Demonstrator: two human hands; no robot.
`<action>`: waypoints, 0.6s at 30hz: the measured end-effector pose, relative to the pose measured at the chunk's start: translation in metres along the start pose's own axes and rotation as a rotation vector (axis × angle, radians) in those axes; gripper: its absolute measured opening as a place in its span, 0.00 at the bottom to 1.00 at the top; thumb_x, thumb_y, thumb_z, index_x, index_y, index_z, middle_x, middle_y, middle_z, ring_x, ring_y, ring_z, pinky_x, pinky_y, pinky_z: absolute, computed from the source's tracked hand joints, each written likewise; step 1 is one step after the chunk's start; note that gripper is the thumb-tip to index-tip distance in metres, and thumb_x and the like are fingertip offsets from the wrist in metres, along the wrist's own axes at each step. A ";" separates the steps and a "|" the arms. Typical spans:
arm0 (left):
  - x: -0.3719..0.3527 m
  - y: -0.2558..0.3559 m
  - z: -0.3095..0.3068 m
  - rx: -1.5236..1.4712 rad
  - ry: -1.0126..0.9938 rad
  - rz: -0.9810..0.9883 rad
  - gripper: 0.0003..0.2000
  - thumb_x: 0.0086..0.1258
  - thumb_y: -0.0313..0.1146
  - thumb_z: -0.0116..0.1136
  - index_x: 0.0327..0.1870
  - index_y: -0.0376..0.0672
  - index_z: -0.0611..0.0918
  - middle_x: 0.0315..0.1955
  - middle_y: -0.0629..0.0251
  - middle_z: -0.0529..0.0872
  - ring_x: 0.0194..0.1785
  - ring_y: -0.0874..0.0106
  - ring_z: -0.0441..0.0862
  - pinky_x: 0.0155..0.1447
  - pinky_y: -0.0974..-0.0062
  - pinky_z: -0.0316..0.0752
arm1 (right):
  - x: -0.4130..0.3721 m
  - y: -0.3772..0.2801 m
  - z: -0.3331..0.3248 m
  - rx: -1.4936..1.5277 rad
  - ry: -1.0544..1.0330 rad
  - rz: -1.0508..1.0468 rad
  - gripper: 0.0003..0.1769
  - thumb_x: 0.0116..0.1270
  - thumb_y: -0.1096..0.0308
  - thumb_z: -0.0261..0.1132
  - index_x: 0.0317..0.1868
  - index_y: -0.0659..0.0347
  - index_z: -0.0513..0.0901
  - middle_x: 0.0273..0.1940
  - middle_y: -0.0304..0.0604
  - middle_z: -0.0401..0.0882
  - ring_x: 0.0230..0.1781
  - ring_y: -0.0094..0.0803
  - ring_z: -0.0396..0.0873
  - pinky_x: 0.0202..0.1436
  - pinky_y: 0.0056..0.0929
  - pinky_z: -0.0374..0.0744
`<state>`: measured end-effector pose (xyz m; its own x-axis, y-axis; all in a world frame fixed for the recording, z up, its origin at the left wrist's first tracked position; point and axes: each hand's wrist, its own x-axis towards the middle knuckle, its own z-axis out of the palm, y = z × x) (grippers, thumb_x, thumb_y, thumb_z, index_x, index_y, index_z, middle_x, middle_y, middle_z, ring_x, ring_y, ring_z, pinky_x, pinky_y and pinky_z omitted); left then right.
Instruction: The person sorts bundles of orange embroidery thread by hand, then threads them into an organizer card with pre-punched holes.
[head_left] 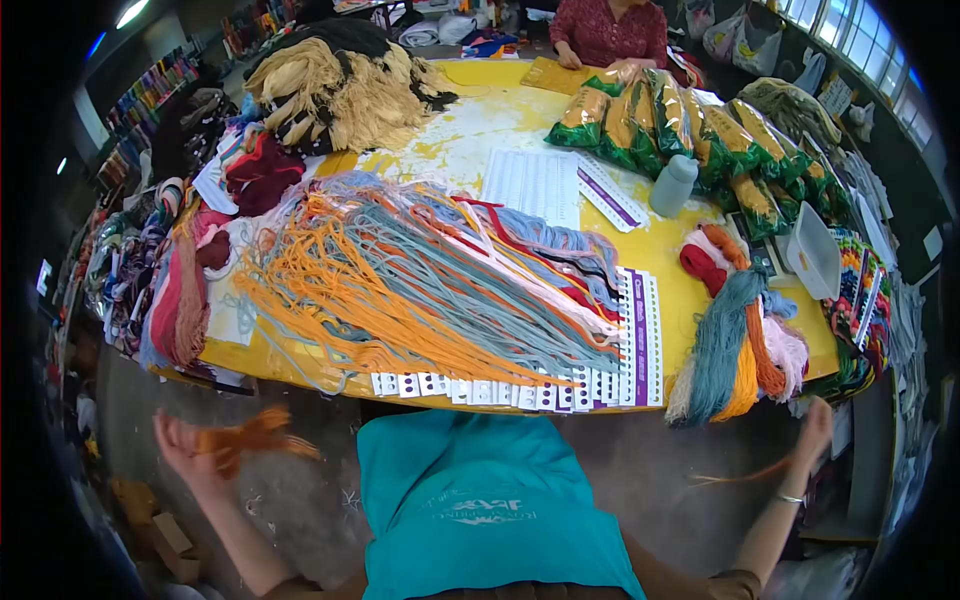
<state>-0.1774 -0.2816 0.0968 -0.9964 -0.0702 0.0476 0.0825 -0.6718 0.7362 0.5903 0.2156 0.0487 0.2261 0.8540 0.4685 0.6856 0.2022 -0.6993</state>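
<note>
Off the table's front left corner, my left hand (182,447) is closed around a loose bundle of orange yarn (245,440), its ends blurred. Out at the far right, my right hand (817,432) is closed, with a few thin orange yarn strands (740,477) trailing from it to the left. Between them on the table lie long strands of orange yarn (400,285), grey-blue yarn (480,290) and pink yarn (560,295). Their right ends pass through punched white cards (641,340). Near my right hand, skeins of blue-grey yarn (730,330) hang over the table edge.
On the yellow table (480,82) stand a pale bottle (674,186), bagged yellow-green packs (690,125) and a white plastic tub (815,252). A cream yarn heap (340,95) lies back left. Across the table is another person (612,35). Cardboard boxes (170,540) lie on the floor.
</note>
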 end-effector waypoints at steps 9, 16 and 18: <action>-0.189 -0.144 0.079 -0.958 -1.092 -1.158 0.36 0.74 0.39 0.55 0.77 0.64 0.49 0.22 0.70 0.72 0.16 0.82 0.68 0.18 0.83 0.64 | -0.187 -0.187 0.157 0.782 -1.091 0.238 0.15 0.71 0.73 0.60 0.56 0.66 0.73 0.35 0.38 0.84 0.35 0.22 0.78 0.44 0.22 0.76; -0.268 -0.167 0.171 0.508 -1.577 -0.865 0.17 0.69 0.33 0.63 0.56 0.39 0.78 0.43 0.61 0.77 0.33 0.78 0.79 0.32 0.82 0.75 | -0.185 -0.254 0.144 0.763 -1.473 0.042 0.34 0.70 0.74 0.61 0.72 0.62 0.56 0.36 0.39 0.85 0.36 0.23 0.79 0.43 0.22 0.77; -0.280 -0.173 0.185 0.547 -1.662 -0.757 0.12 0.70 0.34 0.62 0.49 0.40 0.79 0.39 0.66 0.78 0.32 0.81 0.77 0.32 0.83 0.73 | -0.184 -0.255 0.144 0.779 -1.464 0.002 0.33 0.70 0.74 0.61 0.72 0.61 0.57 0.35 0.39 0.84 0.35 0.21 0.78 0.42 0.21 0.76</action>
<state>0.0833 -0.0096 0.0812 0.1477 0.9860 -0.0775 -0.0001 0.0784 0.9969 0.2744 0.0757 0.0628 -0.8829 0.4609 -0.0892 0.0960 -0.0088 -0.9953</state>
